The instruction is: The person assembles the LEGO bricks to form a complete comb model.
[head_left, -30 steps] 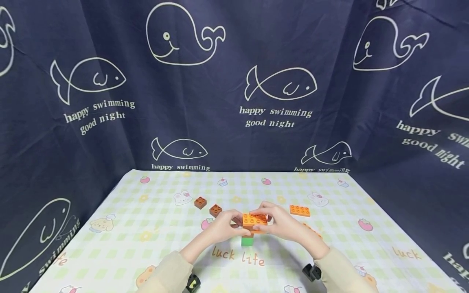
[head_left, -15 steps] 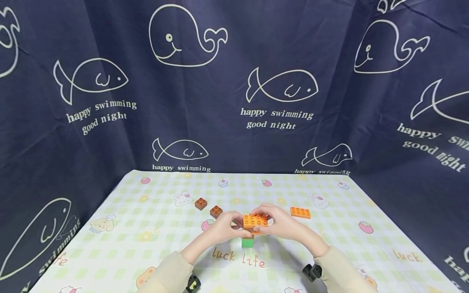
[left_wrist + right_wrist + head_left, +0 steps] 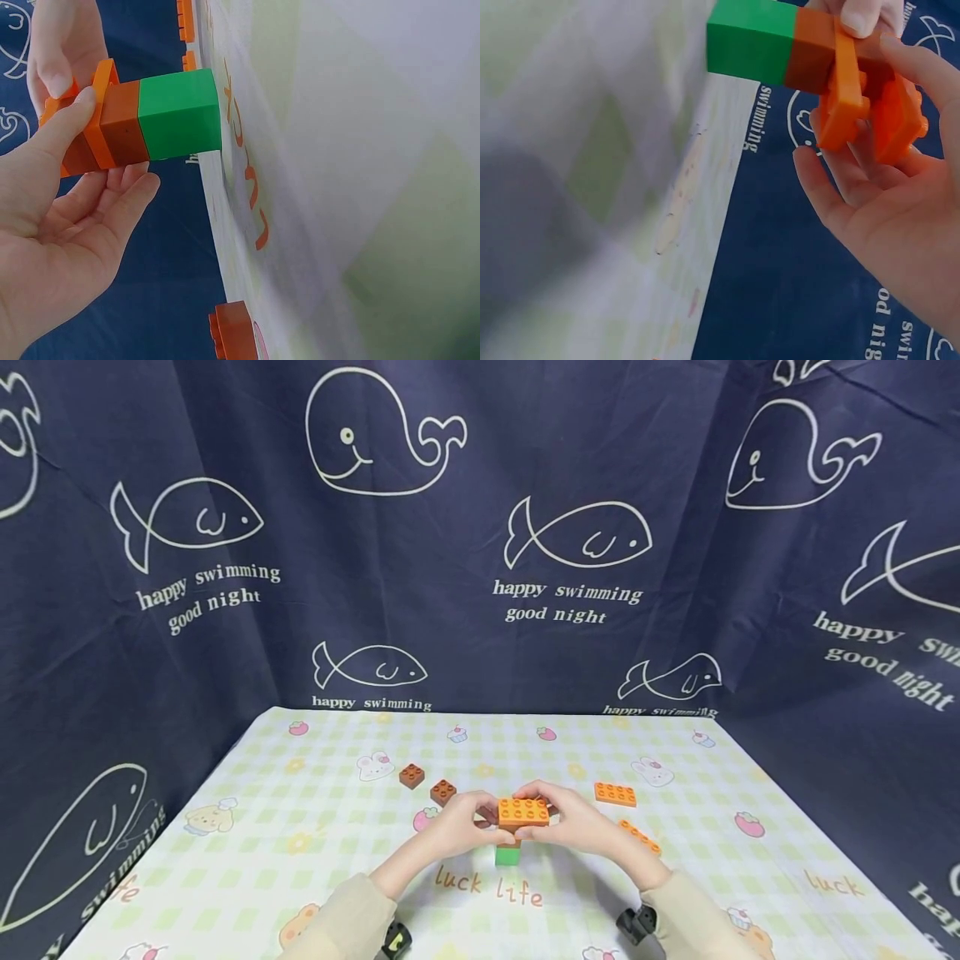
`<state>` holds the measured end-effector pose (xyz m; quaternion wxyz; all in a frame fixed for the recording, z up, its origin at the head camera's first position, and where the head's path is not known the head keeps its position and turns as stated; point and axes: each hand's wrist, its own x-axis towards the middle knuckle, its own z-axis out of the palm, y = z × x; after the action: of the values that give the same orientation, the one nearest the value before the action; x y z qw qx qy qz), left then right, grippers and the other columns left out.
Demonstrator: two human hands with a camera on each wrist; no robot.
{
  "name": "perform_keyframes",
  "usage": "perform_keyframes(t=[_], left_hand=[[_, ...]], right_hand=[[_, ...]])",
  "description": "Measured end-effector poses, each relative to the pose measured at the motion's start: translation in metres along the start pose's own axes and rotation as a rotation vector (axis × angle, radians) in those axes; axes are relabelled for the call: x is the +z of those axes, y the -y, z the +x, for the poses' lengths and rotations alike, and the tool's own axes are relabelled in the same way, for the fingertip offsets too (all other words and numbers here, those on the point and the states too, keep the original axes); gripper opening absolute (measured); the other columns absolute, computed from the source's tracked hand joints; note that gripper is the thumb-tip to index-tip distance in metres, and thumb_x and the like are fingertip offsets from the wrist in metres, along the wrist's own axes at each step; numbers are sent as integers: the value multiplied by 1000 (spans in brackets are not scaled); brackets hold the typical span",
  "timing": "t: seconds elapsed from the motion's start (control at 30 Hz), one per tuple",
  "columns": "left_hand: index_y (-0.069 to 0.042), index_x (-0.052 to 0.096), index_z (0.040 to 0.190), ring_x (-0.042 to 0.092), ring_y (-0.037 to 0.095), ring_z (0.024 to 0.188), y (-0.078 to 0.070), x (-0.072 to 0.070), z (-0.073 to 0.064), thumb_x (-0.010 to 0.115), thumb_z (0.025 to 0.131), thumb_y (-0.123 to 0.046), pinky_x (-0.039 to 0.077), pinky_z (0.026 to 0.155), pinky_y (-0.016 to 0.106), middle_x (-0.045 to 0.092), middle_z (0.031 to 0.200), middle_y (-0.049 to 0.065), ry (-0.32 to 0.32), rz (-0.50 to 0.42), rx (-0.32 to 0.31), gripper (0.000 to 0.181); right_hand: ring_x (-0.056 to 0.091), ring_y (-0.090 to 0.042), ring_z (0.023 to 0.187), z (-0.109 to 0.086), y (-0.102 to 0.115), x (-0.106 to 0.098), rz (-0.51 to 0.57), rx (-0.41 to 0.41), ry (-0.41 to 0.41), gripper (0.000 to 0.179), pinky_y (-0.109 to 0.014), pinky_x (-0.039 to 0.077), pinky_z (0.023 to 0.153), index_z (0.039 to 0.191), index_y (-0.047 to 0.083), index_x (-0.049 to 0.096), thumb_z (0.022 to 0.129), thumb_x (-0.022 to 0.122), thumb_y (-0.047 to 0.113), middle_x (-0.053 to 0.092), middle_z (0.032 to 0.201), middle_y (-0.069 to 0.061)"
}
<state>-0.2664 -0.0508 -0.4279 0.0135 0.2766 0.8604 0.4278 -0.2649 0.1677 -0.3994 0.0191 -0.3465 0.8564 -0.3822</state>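
Head view first: both hands sit mid-table over the "luck life" print, left hand (image 3: 457, 828) at 9 o'clock and right hand (image 3: 577, 822) at 3 o'clock of the orange brick (image 3: 522, 812) they pinch between them. It tops a small stack — brown block, then green block (image 3: 507, 856) on the tablecloth (image 3: 300, 860). Versus half a second ago, barely any change; the right hand has dipped a touch, uncovering an orange plate (image 3: 639, 836) at its 3 o'clock. Two brown bricks (image 3: 442, 791) lie at 10 o'clock, another flat orange plate (image 3: 615, 793) at 2.

Left wrist: thumb curled on the orange layers, green block (image 3: 178, 114) against the cloth.

Right wrist: fingers wrapped round the orange brick (image 3: 896, 120).
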Motion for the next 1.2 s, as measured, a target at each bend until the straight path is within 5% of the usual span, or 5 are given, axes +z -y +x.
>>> perform_keyframes(t=[0.63,1.2], left_hand=[[-14,66,96,60,9,85,-2,0,0,77,76,-33,55,77,24,64,89,-7,0,-7,-29,30],[-12,66,99,60,10,87,-4,-3,0,77,77,-30,53,76,17,65,91,-4,14,8,-32,31]], right_hand=[[59,-7,84,-2,-12,14,184,93,1,36,-21,50,76,112,10,58,83,71,28,65,99,-2],[60,-9,88,-2,-16,18,240,134,-23,37,-21,50,80,113,8,57,83,72,26,65,104,-5]])
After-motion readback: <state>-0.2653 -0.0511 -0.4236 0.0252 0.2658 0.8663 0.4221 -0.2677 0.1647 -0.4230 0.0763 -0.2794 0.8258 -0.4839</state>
